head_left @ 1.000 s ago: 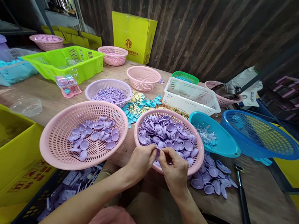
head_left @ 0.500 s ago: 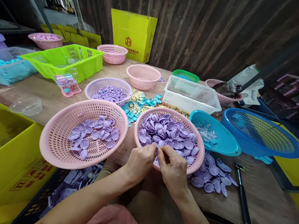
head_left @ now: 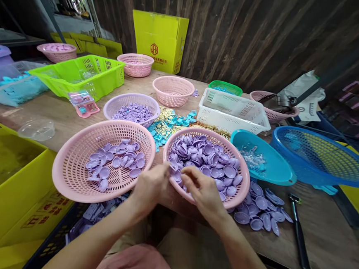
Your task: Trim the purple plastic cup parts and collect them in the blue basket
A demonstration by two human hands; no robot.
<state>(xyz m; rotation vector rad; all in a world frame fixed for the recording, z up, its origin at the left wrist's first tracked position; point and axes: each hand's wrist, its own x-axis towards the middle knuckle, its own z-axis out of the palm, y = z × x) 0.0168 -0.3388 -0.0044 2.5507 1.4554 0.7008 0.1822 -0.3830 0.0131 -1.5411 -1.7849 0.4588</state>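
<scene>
My left hand (head_left: 151, 187) is blurred, its fingers curled in the gap between two pink baskets; anything inside it is hidden. The left pink basket (head_left: 71, 161) holds a thin layer of purple shell-shaped pieces (head_left: 115, 164). The right pink basket (head_left: 243, 174) is heaped with the same purple pieces (head_left: 210, 153). My right hand (head_left: 201, 190) lies over that basket's near rim, with its fingertips loosely bent on the pieces. More purple pieces (head_left: 260, 207) lie loose on the wooden table to the right of it.
A teal bowl (head_left: 273, 169), a blue basket (head_left: 320, 158) and a black tool (head_left: 298, 239) are at the right. Behind stand a white basket (head_left: 231, 109), a lilac basket (head_left: 132, 106), a green crate (head_left: 78, 72) and a yellow box (head_left: 158, 41). A yellow crate (head_left: 8, 179) is at my left.
My hands, joined on a small purple piece at the right basket's near rim, have come apart. The left hand has swung left toward the other basket; the right stays over the heap.
</scene>
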